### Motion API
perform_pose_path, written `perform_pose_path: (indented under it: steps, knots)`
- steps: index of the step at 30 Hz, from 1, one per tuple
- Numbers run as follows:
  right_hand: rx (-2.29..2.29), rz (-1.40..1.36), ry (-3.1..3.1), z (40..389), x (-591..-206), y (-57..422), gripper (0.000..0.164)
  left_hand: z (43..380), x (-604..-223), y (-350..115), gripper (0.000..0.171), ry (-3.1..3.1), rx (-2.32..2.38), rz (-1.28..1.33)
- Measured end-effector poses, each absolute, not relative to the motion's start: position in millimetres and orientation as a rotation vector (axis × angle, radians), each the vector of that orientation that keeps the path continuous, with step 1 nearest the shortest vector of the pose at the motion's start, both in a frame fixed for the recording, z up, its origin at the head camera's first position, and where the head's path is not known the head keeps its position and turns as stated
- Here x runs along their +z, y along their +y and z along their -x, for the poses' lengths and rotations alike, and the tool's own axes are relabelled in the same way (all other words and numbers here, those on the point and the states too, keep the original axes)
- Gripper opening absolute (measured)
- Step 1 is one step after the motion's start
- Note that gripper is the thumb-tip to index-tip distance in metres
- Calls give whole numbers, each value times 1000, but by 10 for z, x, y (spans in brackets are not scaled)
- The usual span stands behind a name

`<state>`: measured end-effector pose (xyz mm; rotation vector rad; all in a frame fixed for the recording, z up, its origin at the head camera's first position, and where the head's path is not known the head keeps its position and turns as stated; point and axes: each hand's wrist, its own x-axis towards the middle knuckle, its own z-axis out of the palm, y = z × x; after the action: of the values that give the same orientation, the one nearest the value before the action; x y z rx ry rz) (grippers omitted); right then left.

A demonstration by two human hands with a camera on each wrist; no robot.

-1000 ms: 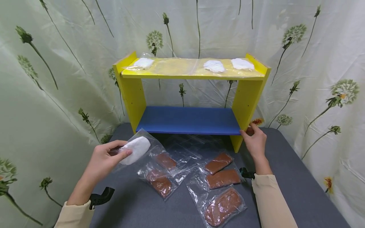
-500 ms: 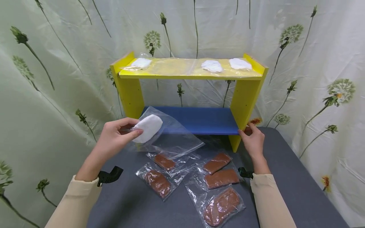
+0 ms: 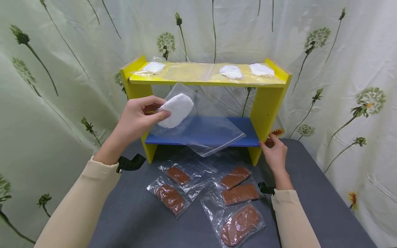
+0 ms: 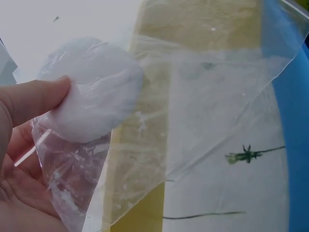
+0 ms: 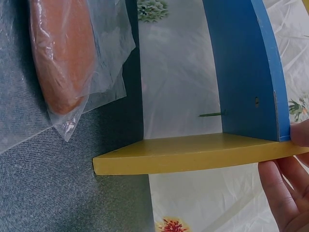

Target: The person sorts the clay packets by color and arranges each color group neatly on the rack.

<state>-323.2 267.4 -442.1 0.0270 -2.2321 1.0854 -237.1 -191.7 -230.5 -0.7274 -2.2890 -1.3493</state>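
My left hand (image 3: pixel 142 115) pinches a clear zip bag holding a flat white lump (image 3: pixel 176 110), raised in front of the shelf unit's upper opening. In the left wrist view the thumb presses on the rounded white lump (image 4: pixel 94 92), and the loose part of the bag (image 4: pixel 217 96) spreads out to the right. On the other side, my right hand (image 3: pixel 275 153) grips the yellow side panel (image 3: pixel 268 113) of the shelf unit near the blue lower shelf (image 3: pixel 238 129). The right wrist view shows the thumb at the blue board (image 5: pixel 248 82) and fingers against the yellow panel (image 5: pixel 193 157).
White bagged lumps (image 3: pixel 231 72) lie on the yellow top shelf (image 3: pixel 186 82). Several bagged brown slabs (image 3: pixel 240 194) lie on the dark grey table (image 3: pixel 130 213) before the unit. A dandelion-print curtain (image 3: pixel 68 44) hangs behind and at both sides.
My left hand has lifted the bagged white lump up and to the right, from above the table to level with the upper opening. The right hand keeps its hold on the panel.
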Motion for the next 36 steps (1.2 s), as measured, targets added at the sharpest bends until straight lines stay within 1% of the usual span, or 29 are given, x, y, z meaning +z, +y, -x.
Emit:
perform_pose_path:
  steps: [7, 20, 24, 29, 31, 36]
  knots:
    - [1085, -20, -2236, 3221, -4418, 2675, 37, 2560, -2028, -1767, 27, -2201, -1501, 745]
    - [1080, -36, -2226, 3240, -4428, 2679, 37, 3049, -1454, -1598, 33, -1913, -2075, 551]
    - [1081, -35, -2218, 3243, -4431, 2680, 36, 3164, -1321, -1530, 33, -1860, -2214, 432]
    - [1085, -49, -2219, 3243, -4438, 2674, 38, 3295, -1214, -1494, 28, -1783, -2361, 245]
    - [1085, -50, -2223, 3244, -4445, 2680, 40, 3340, -1196, -1483, 23, -1768, -2395, 166]
    - [1088, -49, -2223, 3250, -4446, 2698, 43, 3422, -1228, -1439, 12, -1905, -2307, -12]
